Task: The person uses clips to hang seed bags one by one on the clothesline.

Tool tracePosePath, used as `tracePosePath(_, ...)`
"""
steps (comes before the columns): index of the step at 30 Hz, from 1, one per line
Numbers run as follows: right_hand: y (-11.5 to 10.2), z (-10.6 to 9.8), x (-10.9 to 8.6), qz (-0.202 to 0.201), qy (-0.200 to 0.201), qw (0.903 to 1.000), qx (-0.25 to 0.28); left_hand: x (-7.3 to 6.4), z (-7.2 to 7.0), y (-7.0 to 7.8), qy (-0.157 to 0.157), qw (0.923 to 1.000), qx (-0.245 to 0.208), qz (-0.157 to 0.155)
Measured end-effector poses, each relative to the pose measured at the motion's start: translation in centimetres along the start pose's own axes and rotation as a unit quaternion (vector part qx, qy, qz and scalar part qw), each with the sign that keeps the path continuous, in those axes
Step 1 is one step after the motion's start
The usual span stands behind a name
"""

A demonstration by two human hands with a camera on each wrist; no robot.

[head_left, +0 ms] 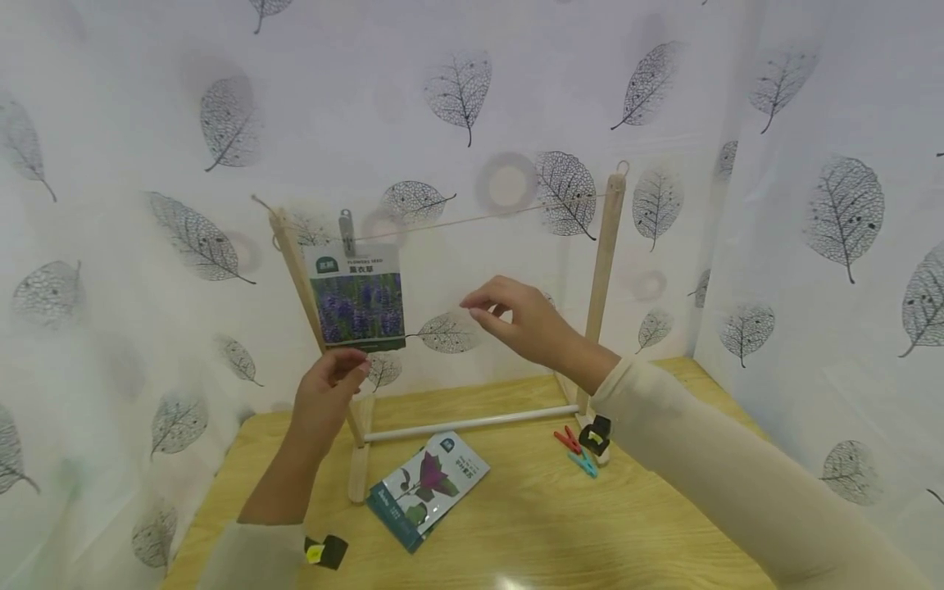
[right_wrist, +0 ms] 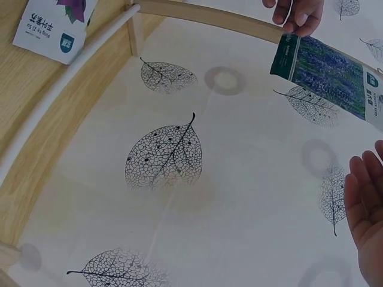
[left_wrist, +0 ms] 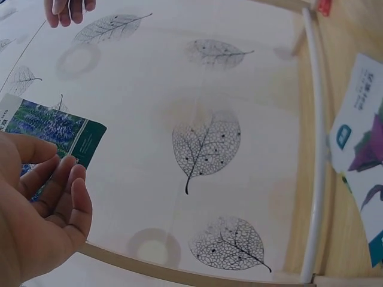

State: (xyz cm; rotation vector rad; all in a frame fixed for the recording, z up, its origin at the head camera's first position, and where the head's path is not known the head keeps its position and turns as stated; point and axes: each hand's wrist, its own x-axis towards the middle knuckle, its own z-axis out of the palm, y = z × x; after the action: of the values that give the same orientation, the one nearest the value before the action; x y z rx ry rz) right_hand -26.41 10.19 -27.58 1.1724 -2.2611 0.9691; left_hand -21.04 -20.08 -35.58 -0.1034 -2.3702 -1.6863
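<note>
A flower seed packet (head_left: 359, 307) with purple blooms hangs upright from the string (head_left: 472, 220), held at its top by a grey clothespin (head_left: 347, 233). Just under the packet's lower edge is my left hand (head_left: 324, 397), its fingers loosely bent and thumb near the index finger. In the left wrist view the left fingers (left_wrist: 63, 179) overlap the packet (left_wrist: 90, 140). My right hand (head_left: 527, 324) is raised in front of the string's middle, to the right of the packet, with nothing in its relaxed fingers.
A wooden frame with two posts (head_left: 606, 254) and a white bottom rod (head_left: 472, 422) stands on the wooden table (head_left: 531, 524). More seed packets (head_left: 431, 487) lie stacked before it. Red (head_left: 568, 440) and turquoise (head_left: 583, 464) clothespins lie by the right foot. Leaf-print curtain (head_left: 457, 90) surrounds the table.
</note>
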Motion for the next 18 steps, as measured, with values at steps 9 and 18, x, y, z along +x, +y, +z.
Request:
tracePosePath(9, 0.6, 0.1, -1.2, 0.011, 0.006, 0.9999, 0.001, -0.4, 0.1, -0.8, -0.013, 0.9998, 0.011, 0.002)
tracePosePath(18, 1.2, 0.3, -2.1, 0.039, -0.001, 0.9991, 0.013, -0.6, 0.2, -1.1, -0.017, 0.9998, 0.005, 0.002)
